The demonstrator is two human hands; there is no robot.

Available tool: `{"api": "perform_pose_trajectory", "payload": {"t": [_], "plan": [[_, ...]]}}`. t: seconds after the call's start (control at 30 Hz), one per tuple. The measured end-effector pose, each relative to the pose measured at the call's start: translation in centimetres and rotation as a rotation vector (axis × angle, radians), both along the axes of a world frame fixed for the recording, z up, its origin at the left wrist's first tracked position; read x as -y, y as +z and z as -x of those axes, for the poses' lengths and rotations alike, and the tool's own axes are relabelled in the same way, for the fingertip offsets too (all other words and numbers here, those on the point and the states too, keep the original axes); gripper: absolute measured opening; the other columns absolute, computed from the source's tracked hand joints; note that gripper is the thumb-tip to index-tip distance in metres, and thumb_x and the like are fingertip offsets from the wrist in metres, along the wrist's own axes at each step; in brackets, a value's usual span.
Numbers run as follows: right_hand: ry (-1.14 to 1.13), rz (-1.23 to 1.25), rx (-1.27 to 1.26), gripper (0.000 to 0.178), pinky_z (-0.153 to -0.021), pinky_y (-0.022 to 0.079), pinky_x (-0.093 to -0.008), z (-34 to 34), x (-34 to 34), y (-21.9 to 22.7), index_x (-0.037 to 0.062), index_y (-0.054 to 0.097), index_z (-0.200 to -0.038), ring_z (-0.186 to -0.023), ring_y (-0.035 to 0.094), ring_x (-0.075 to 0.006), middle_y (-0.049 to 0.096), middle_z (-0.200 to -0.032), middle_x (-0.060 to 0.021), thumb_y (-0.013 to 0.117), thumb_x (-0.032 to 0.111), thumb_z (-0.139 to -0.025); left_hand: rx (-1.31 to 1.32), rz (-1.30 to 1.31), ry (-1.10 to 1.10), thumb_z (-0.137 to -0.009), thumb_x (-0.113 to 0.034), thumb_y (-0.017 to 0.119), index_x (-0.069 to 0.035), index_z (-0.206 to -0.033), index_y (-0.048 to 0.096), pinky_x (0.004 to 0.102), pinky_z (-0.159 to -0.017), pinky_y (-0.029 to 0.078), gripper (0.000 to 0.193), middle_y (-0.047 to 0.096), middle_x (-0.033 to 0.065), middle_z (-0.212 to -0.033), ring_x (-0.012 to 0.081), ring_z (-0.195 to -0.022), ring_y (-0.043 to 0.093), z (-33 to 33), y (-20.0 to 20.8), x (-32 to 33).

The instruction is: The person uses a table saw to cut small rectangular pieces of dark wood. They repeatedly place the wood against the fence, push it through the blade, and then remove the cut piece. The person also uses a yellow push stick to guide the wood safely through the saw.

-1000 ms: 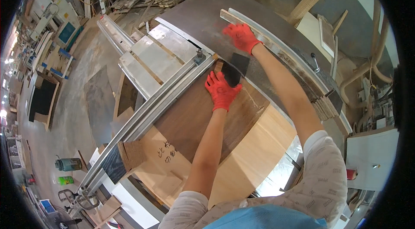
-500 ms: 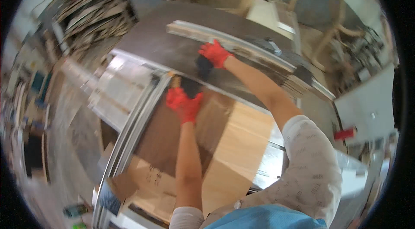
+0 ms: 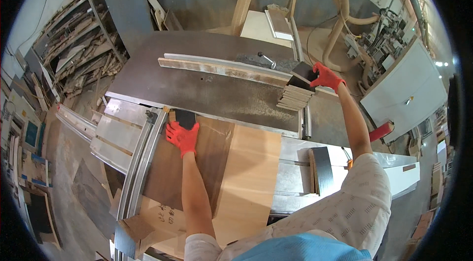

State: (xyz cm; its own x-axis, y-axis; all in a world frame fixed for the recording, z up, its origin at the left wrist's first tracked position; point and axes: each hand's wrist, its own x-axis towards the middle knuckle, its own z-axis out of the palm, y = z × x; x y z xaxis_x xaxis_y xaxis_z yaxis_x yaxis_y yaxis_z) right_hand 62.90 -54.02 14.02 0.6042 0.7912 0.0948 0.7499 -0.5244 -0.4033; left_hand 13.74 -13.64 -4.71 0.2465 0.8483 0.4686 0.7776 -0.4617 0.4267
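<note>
In a red glove, my left hand (image 3: pixel 183 138) grips a small black board piece (image 3: pixel 185 118) between thumb and fingers. That piece lies at the far edge of a brown board (image 3: pixel 197 147), beside a small wooden block (image 3: pixel 172 115) and the aluminium fence (image 3: pixel 143 155). My right hand (image 3: pixel 327 76), also in a red glove, pinches a dark board piece (image 3: pixel 304 71) at its right edge. It is tilted over a stack of similar cut pieces (image 3: pixel 296 97) on the right end of the dark machine table (image 3: pixel 207 88). Whether it touches the stack I cannot tell.
A long fence rail (image 3: pixel 221 70) crosses the table, with a lever handle (image 3: pixel 266 59) behind it. A pale board (image 3: pixel 251 162) and another dark stack (image 3: pixel 321 171) lie nearer me. Scrap wood fills a rack (image 3: pixel 79 44) at far left. Hoses (image 3: pixel 340 24) hang at far right.
My right hand has moved right with a dark piece, from above the middle of the table to the stack. My left hand stays at the black piece by the fence. The view has shifted.
</note>
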Motion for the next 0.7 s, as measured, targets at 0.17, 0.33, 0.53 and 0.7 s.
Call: {"api": "perform_pose_trajectory", "payload": {"t": [0.17, 0.33, 0.53, 0.7], "plan": [[0.035, 0.053, -0.018, 0.067, -0.086, 0.051, -0.0413, -2.4, -0.4, -3.3, 0.0076, 0.058, -0.108, -0.1, 0.063, -0.0297, 0.065, -0.106, -0.0127, 0.098, 0.035, -0.062, -0.011, -0.053, 0.047, -0.064, -0.055, 0.094, -0.009, -0.13, 0.054, 0.0581, -0.115, 0.033, 0.09, 0.057, 0.0222, -0.139, 0.042, -0.139, 0.046, 1.2, -0.4, -1.0], [0.103, -0.009, 0.329, 0.077, -0.1, 0.051, -0.0479, -4.0, 2.1, -6.1, 0.0118, 0.064, -0.117, -0.119, 0.061, -0.0372, 0.067, -0.12, -0.0113, 0.097, 0.04, -0.054, 0.138, -0.076, -0.123, -0.078, -0.044, 0.089, -0.008, -0.128, 0.059, 0.0551, -0.113, 0.038, 0.069, 0.06, 0.0204, -0.138, 0.0411, -0.135, 0.051, 6.9, 0.9, -2.0], [0.398, -0.356, 0.004, 0.058, -0.104, 0.049, -0.0491, 16.3, -7.0, -4.0, 0.0107, 0.067, -0.123, -0.12, 0.062, -0.0358, 0.068, -0.126, -0.0139, 0.087, 0.024, -0.071, -0.2, -0.007, 0.501, -0.088, -0.056, 0.074, -0.008, -0.132, 0.063, 0.0631, -0.114, 0.033, 0.066, 0.061, 0.0181, -0.139, 0.0425, -0.136, 0.049, 24.8, 5.2, -2.8], [0.734, -0.274, -0.075, 0.059, -0.112, 0.045, -0.0489, 30.8, -13.4, -11.5, 0.0101, 0.066, -0.132, -0.13, 0.059, -0.0363, 0.066, -0.136, -0.0155, 0.082, 0.035, -0.081, -0.333, 0.273, 0.455, -0.091, -0.068, 0.062, -0.01, -0.135, 0.066, 0.0635, -0.122, 0.021, 0.073, 0.066, 0.0155, -0.14, 0.0367, -0.136, 0.055, 28.8, 5.6, -3.3]]}}
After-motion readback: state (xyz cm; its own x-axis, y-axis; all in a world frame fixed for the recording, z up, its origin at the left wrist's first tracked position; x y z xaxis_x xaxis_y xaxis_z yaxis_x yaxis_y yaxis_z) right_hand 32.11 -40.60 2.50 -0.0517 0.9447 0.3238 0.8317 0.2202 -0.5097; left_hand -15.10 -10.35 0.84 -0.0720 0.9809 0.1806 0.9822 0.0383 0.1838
